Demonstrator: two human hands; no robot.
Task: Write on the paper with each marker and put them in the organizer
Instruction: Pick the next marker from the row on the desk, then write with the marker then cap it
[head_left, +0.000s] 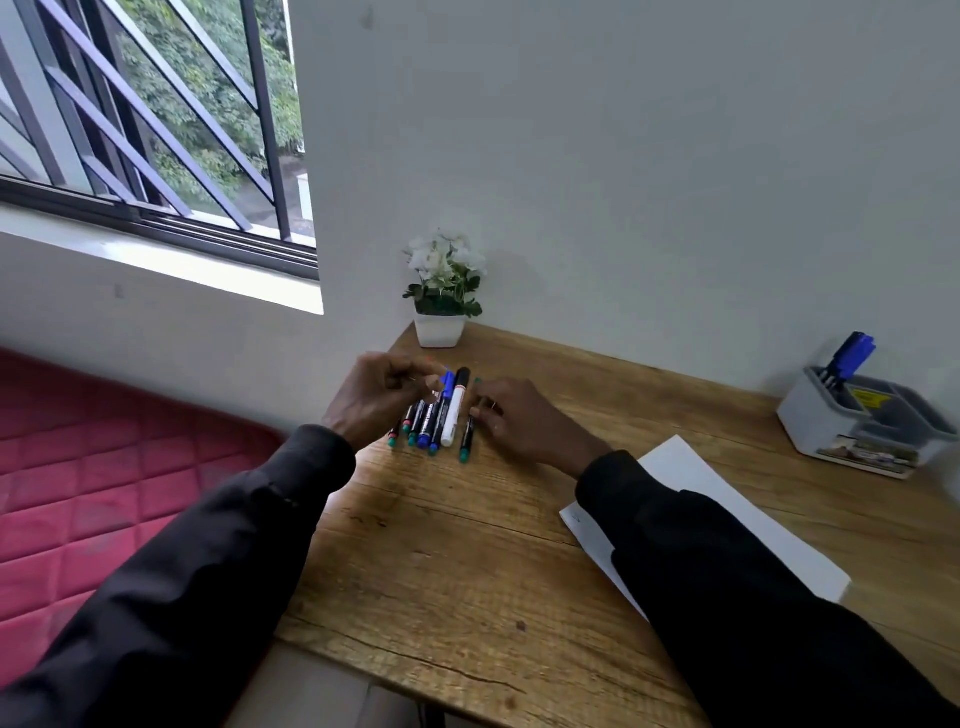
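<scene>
Your left hand (382, 400) and right hand (511, 415) hover half-curled over the markers (434, 418) beside the flowerpot (439, 330); whether either grips one is unclear. Probable step: selection. Next, carry one marker toward the paper (727, 499).

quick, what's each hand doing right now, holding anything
Left hand: fingers curled over the row of markers; whether it grips one cannot be told.
Right hand: resting by the markers, fingers curled; grip cannot be told.
</scene>
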